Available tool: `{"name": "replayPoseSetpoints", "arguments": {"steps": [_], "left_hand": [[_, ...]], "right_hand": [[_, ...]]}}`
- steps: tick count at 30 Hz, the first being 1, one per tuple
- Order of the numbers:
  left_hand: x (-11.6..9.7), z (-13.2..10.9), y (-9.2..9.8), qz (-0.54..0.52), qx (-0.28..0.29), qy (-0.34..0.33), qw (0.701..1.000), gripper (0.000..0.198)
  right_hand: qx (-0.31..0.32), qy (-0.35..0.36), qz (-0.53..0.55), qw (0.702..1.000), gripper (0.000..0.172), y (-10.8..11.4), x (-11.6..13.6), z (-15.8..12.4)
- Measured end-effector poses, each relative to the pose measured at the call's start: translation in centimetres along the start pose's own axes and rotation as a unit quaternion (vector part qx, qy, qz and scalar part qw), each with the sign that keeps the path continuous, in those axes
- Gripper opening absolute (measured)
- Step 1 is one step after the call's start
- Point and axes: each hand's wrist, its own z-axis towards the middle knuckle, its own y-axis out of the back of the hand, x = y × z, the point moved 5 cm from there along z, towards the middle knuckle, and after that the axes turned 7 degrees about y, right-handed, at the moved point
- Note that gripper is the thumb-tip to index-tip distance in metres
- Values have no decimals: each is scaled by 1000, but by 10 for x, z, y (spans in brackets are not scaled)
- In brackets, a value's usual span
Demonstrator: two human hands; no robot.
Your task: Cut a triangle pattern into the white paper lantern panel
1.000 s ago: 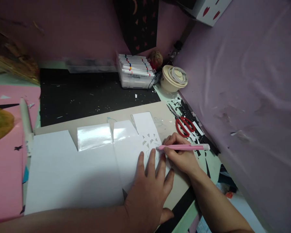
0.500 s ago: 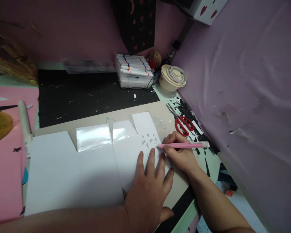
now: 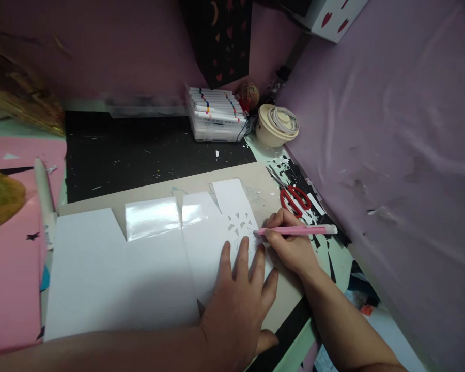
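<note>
Right hand point(image 3: 290, 240) gripping pink pen-shaped cutter point(image 3: 294, 230), left hand point(image 3: 238, 302) flat on white card point(image 3: 151, 279)

Looks like a home craft corner, tbh. The table point(image 3: 343, 261) is squeezed in against a purple wall point(image 3: 395, 129), cut-up white card point(image 3: 147, 279) is spread across it, red-handled scissors point(image 3: 290, 192) are surrounded by paper scraps point(image 3: 334, 235), and boxed markers point(image 3: 217, 106) and a pale tub point(image 3: 268, 133) are crammed into the back corner.
</note>
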Motion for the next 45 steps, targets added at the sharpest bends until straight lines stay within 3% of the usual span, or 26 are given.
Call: {"name": "replayPoseSetpoints", "arguments": {"steps": [13,25,36,45], "left_hand": [[-1,-1,3,-8,20,0,1000,84],[0,0,3,-7,22,1,1000,83],[-1,-1,-3,8,-28,1,1000,84],[1,0,1,2,-11,-1,1000,83]], "right_hand": [[56,25,55,997,21,-7,-1,-3],[53,18,36,998,19,-6,-1,-3],[27,8,4,1000,22,-3,-3,-2],[9,15,3,1000,25,-1,-2,0]]}}
